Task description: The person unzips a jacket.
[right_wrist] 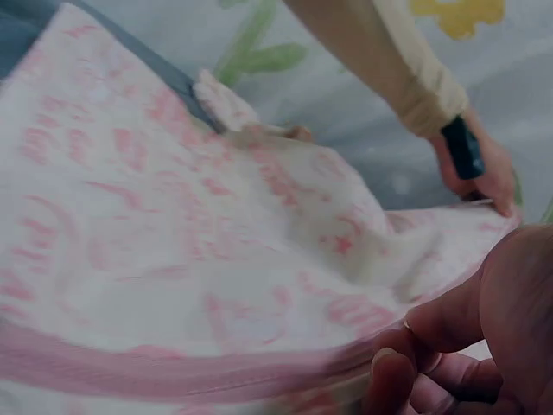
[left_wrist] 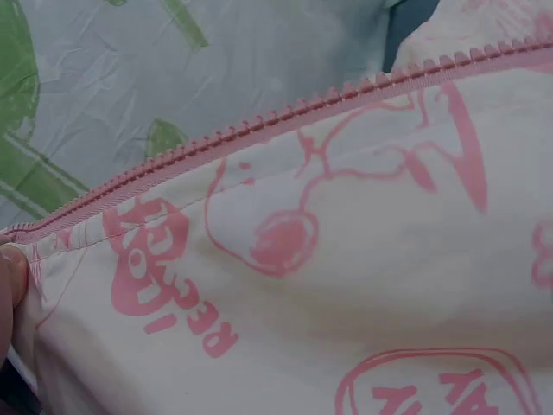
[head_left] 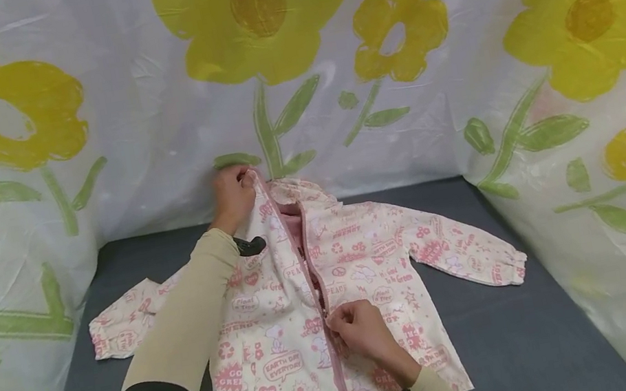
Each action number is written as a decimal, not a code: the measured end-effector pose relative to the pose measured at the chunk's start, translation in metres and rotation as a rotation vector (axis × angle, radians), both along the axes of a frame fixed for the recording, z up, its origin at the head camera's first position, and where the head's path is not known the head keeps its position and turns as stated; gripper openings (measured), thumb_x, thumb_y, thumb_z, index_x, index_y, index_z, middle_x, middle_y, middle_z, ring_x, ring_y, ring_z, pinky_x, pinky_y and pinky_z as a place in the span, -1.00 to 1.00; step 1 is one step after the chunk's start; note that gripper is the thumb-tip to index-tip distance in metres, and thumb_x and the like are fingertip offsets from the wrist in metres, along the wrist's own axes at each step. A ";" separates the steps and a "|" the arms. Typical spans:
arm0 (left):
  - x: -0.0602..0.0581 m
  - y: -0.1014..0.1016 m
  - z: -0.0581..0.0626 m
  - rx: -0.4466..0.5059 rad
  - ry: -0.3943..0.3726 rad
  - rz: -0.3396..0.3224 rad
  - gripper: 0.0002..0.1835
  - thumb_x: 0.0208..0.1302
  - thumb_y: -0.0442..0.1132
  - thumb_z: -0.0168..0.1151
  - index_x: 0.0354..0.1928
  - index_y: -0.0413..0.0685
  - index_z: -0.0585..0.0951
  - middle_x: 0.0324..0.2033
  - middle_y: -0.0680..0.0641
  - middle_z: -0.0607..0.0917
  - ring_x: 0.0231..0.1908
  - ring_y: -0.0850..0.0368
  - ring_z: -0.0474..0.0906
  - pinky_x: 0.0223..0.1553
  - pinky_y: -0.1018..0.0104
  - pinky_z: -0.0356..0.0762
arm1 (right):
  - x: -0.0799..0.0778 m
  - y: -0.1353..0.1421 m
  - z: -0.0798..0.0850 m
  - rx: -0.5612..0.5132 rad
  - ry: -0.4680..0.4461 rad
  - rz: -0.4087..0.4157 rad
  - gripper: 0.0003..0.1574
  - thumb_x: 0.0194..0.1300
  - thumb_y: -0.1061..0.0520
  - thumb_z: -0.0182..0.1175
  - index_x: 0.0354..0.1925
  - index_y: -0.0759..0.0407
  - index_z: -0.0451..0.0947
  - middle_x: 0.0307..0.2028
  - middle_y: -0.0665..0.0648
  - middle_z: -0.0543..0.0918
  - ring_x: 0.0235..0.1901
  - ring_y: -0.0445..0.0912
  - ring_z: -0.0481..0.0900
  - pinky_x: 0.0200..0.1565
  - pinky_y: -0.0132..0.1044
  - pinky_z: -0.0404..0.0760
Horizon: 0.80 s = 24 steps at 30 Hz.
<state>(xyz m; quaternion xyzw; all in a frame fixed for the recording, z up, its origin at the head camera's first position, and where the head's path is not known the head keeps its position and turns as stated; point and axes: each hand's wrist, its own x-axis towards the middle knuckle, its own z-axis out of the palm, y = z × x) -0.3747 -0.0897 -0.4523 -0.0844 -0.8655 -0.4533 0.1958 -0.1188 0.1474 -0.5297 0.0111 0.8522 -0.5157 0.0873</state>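
A white jacket (head_left: 271, 315) with pink print lies front up, its sleeves spread to both sides. My left hand (head_left: 233, 195) pinches the top corner of the left front panel at the collar and holds it raised. Pink zipper teeth (left_wrist: 302, 108) run along that panel's edge in the left wrist view. My right hand (head_left: 365, 333) pinches at the pink zipper (head_left: 337, 366) below mid-front; the fingers hide the slider. Above this hand the two front edges stand apart, showing the pink lining (head_left: 293, 223). Below it they run together to the hem.
The jacket lies on a dark grey table (head_left: 520, 334). Behind and at both sides hangs a pale sheet (head_left: 147, 113) with yellow flowers. The jacket's right-side sleeve (head_left: 467, 248) reaches toward the table's right part; the other sleeve (head_left: 122, 323) lies partly under my left arm.
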 end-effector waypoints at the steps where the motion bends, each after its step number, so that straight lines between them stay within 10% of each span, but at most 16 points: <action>1: -0.001 -0.001 0.001 -0.008 0.008 0.002 -0.75 0.55 -0.43 0.16 0.04 -0.49 0.73 0.00 -0.47 0.78 0.10 -0.41 0.69 0.24 -0.21 0.61 | 0.003 0.000 -0.001 0.013 0.002 0.008 -0.69 0.47 0.17 0.34 -0.46 0.22 0.73 -0.61 0.06 0.66 -0.63 -0.22 0.49 -0.55 -0.38 0.46; 24: -0.004 -0.010 0.015 -0.006 0.045 0.021 -0.71 0.60 -0.38 0.17 0.10 -0.46 0.75 -0.03 -0.44 0.80 0.04 -0.38 0.71 0.14 -0.20 0.62 | 0.064 0.003 -0.011 0.016 -0.092 0.181 -0.73 0.37 0.18 0.31 -0.51 0.13 0.71 -0.69 -0.16 0.53 -0.67 -0.34 0.38 -0.59 -0.49 0.29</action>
